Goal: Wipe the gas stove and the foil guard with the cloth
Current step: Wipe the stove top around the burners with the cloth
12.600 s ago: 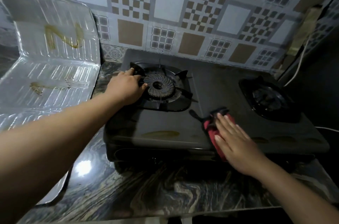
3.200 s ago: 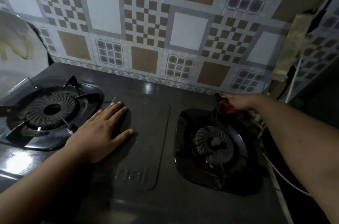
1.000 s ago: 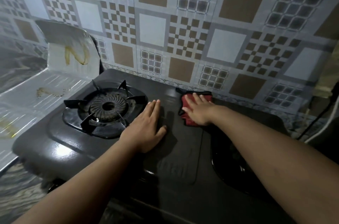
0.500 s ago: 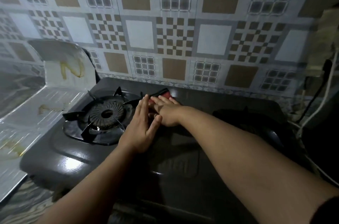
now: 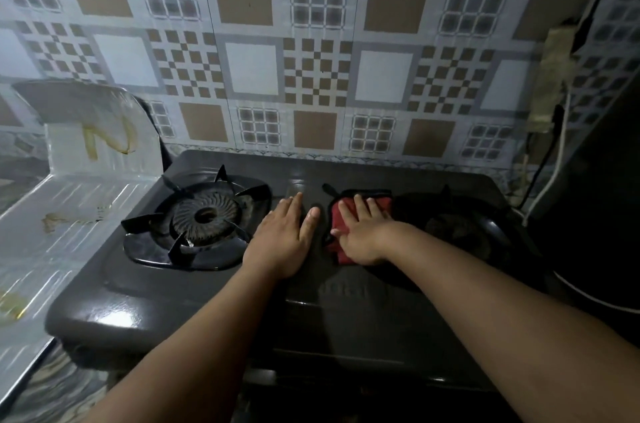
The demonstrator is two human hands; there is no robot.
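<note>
Red cloth (image 5: 349, 214) on gas stove (image 5: 221, 291) centre, btwn burners, soft/limp so likely best pressed flat, R hand (image 5: 360, 235) flat on it, L hand (image 5: 280, 242) flat on stove; foil guard (image 5: 79, 194) stained.

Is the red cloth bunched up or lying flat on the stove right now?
Flat. The red cloth lies pressed on the stove top under the right hand's straight fingers; whether it is folded in layers cannot be told.

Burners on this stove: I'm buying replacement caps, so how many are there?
2. The left burner sits beside the left hand; the right burner, dim and unclear, lies just past the cloth.
</note>
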